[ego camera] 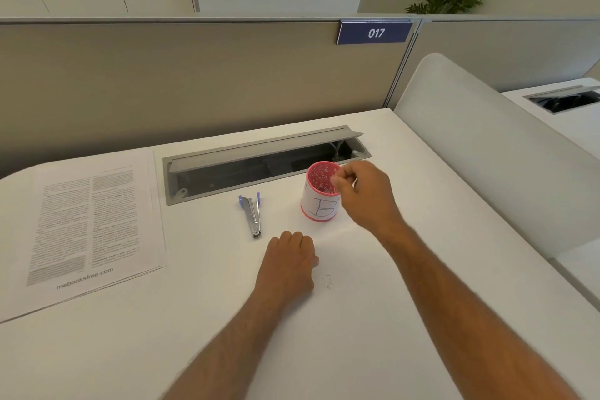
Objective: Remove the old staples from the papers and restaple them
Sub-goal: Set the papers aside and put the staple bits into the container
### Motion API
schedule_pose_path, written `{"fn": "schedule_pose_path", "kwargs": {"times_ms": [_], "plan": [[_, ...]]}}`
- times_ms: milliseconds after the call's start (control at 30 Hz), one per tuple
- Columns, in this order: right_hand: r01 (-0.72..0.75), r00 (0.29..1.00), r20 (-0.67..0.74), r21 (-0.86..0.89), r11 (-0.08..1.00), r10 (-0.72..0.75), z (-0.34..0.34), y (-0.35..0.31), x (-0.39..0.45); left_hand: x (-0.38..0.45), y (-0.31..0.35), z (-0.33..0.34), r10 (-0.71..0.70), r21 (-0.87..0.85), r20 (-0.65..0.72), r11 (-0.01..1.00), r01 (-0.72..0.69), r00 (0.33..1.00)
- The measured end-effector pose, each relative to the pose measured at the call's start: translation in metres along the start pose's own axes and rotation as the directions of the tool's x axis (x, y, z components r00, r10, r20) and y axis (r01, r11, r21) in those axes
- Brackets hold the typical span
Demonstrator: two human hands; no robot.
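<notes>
A printed stack of papers (86,230) lies on the white desk (357,334) at the left. A metal staple remover (252,215) with blue grips lies in the middle. To its right stands a pink cup (319,201) marked "B", holding several staples. My right hand (363,195) hovers at the cup's rim with its fingertips pinched together; what they hold is too small to see. My left hand (289,261) rests on the desk with its fingers curled under. A few loose staples (327,281) lie just right of it.
An open grey cable tray (259,162) is set into the desk behind the remover and cup. A beige partition (194,81) with a "017" sign (375,32) backs the desk. A white divider (487,146) bounds the right side.
</notes>
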State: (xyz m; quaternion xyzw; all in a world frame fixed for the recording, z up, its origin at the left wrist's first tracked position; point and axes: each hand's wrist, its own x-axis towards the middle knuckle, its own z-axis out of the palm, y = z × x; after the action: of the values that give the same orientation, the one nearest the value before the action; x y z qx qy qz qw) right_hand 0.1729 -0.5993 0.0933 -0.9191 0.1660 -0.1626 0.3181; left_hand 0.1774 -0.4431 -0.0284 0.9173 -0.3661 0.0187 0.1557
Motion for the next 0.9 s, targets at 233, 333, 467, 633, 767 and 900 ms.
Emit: {"fn": "schedule_pose_path", "kwargs": {"times_ms": [233, 333, 467, 633, 767, 900], "plan": [[-0.022, 0.995, 0.092, -0.176, 0.984, 0.039, 0.009, -0.006, 0.035, -0.007, -0.007, 0.001, -0.046, -0.267, -0.113, 0.964, 0.015, 0.993], [-0.036, 0.994, 0.099, -0.16, 0.986, 0.053, 0.01, -0.005, 0.033, -0.009, -0.005, -0.005, -0.043, -0.349, -0.094, 0.937, 0.007, 0.995], [-0.031, 0.993, 0.11, -0.159, 0.987, 0.049, 0.01, -0.003, 0.03, -0.01, -0.007, -0.01, -0.091, -0.502, -0.047, 0.863, 0.055, 0.995], [0.015, 0.993, 0.118, -0.159, 0.987, 0.004, 0.011, 0.002, 0.026, -0.008, -0.009, -0.011, -0.189, -0.614, -0.098, 0.784, 0.09, 0.977], [0.061, 0.998, -0.009, -0.089, 0.994, -0.063, 0.01, 0.011, 0.009, -0.015, -0.014, 0.0, -0.124, -0.479, -0.174, 0.878, 0.026, 0.977], [0.06, 0.991, -0.127, 0.055, 0.997, -0.053, 0.004, 0.025, -0.033, -0.018, -0.016, 0.008, -0.089, -0.387, -0.145, 0.922, 0.026, 0.985]]}}
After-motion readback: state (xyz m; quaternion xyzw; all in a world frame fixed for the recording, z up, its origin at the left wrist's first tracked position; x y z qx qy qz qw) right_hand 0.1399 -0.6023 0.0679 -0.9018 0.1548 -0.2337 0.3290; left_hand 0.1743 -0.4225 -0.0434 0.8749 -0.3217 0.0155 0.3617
